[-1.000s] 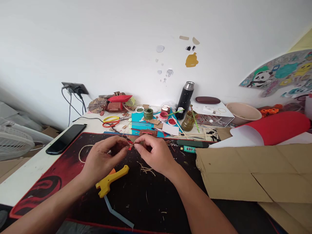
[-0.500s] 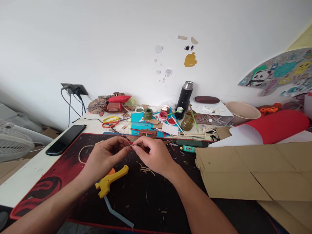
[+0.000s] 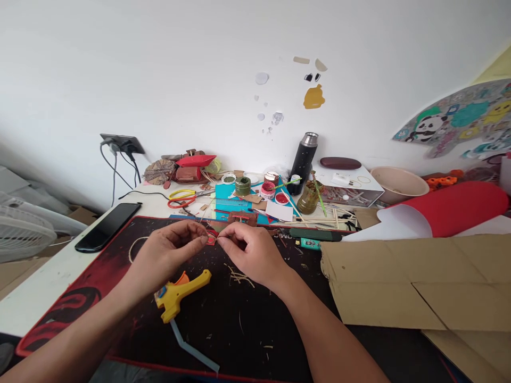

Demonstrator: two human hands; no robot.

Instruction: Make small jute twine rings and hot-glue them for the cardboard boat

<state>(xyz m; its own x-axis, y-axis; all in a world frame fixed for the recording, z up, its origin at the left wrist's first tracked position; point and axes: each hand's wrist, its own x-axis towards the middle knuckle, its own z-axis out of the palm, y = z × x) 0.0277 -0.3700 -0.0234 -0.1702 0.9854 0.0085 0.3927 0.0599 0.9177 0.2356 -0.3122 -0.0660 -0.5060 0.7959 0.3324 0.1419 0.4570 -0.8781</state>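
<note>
Above the dark desk mat, my left hand and my right hand meet with thumbs and forefingers pinched. A small red piece shows between the fingertips, too small to name. Both hands seem to grip it or something thin at it; the fingers hide the rest. Below my left hand lies a yellow glue gun with an orange trigger and a bent blue-grey strip at its end. Thin straw-like scraps lie under my right hand.
Behind the mat stand open paint pots, a murky jar with brushes and a black flask. Scissors with red and yellow handles lie left of them. A phone is at left, cardboard at right.
My left hand has drawn slightly left, its fingertips a little further from the right hand's, and more of the small red piece shows. The view has shifted slightly.
</note>
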